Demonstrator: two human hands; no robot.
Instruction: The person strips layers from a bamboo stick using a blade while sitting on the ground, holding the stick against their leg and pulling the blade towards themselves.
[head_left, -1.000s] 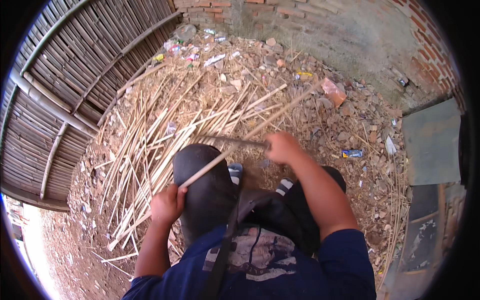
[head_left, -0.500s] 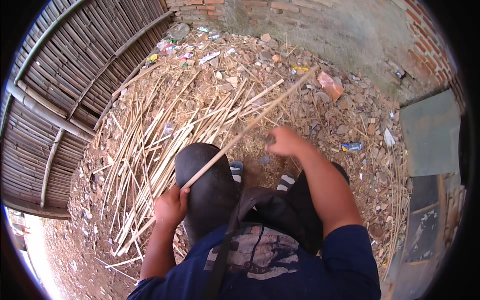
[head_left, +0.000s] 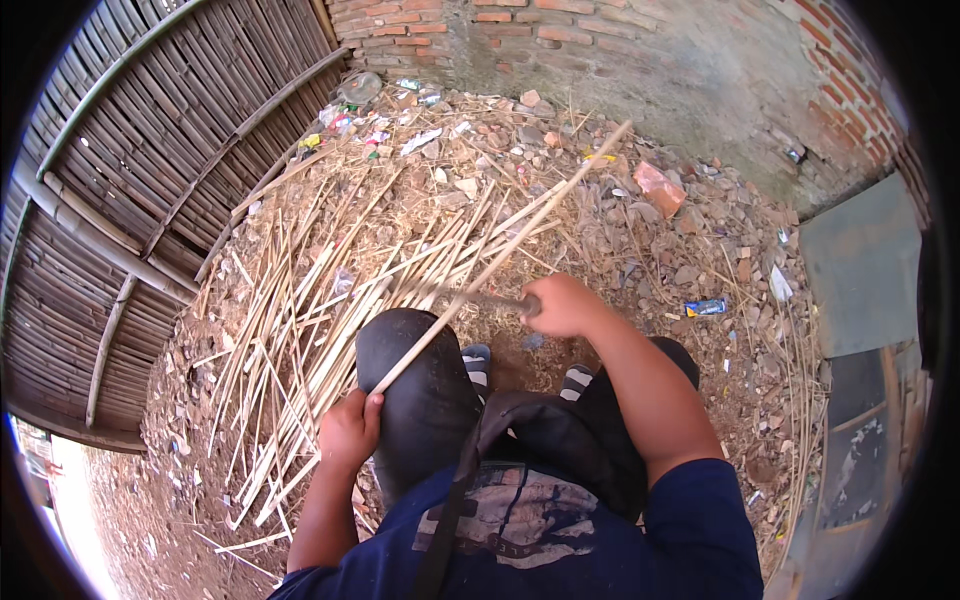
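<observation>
My left hand (head_left: 350, 430) is closed round the near end of a long pale bamboo strip (head_left: 512, 246). The strip slants over my left knee and away to the far right, its far end raised above the ground. In my right hand (head_left: 565, 306) is the handle of a knife (head_left: 484, 298). Its dark blade, smeared by motion, points left and crosses the strip just beyond my knee; whether the edge touches it I cannot tell. Beneath and left of the strip lies a loose pile of split bamboo strips (head_left: 300, 345).
A bamboo-slat wall (head_left: 150, 150) stands on the left and a worn brick wall (head_left: 600, 60) at the back. Rubble and litter cover the ground, with a broken brick (head_left: 660, 190) and a blue wrapper (head_left: 705, 307) on the right. Grey panels (head_left: 862, 270) lean at the right edge.
The knife has swung so that its blade now shows across the strip; my right hand has dropped slightly and shifted left. My left hand still grips the strip, which slants more steeply.
</observation>
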